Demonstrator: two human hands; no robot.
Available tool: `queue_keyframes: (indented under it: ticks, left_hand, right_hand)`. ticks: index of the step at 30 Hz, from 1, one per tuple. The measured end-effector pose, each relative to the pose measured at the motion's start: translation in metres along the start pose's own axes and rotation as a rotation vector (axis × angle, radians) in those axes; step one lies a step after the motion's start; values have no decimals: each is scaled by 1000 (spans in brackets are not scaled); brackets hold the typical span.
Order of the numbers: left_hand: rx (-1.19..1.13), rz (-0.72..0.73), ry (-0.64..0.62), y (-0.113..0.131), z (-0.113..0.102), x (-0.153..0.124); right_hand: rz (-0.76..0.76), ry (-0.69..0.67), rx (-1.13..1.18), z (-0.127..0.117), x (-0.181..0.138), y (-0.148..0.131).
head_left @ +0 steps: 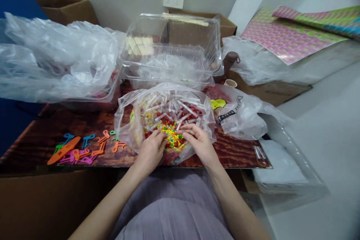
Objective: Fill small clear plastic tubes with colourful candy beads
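A clear plastic bag (132,112) sits open on the brown table in front of me. It holds small coloured beads (171,131) and several clear little tubes (182,107). Both my hands reach into its near side. My left hand (150,152) has its fingers curled together over the beads, and whatever it pinches is too small to make out. My right hand (198,140) lies beside it with fingers bent inward toward the left hand, touching the beads or a tube.
A clear clamshell box (171,48) stands open behind the bag. Crumpled plastic bags lie at left (56,60) and right (244,116). Coloured plastic clips (81,148) lie at the table's near left. Cardboard boxes (67,9) and patterned paper (289,33) sit at the back.
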State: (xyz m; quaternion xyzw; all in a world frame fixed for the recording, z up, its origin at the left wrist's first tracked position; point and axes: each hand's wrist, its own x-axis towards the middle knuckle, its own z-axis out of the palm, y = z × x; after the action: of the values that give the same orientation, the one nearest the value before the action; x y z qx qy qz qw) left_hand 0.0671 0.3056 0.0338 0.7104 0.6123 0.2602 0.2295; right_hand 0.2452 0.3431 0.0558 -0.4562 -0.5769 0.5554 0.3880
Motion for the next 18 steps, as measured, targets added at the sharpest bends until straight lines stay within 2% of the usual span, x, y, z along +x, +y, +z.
queue_keyframes:
  ticks: [6, 9, 11, 13, 18]
  left_hand:
    - [-260, -73, 103, 6, -3, 0]
    - [-274, -35, 106, 7, 1, -2]
    - [-181, 10, 85, 5, 5, -3]
    - [-30, 26, 71, 2, 7, -5]
    - [409, 65, 12, -2, 3, -7]
  right_hand:
    - [12, 69, -34, -4, -3, 6]
    - [19, 47, 6, 3, -2, 12]
    - [35, 50, 13, 9, -2, 18]
    - [16, 54, -98, 14, -3, 23]
    - [-136, 9, -736, 15, -6, 20]
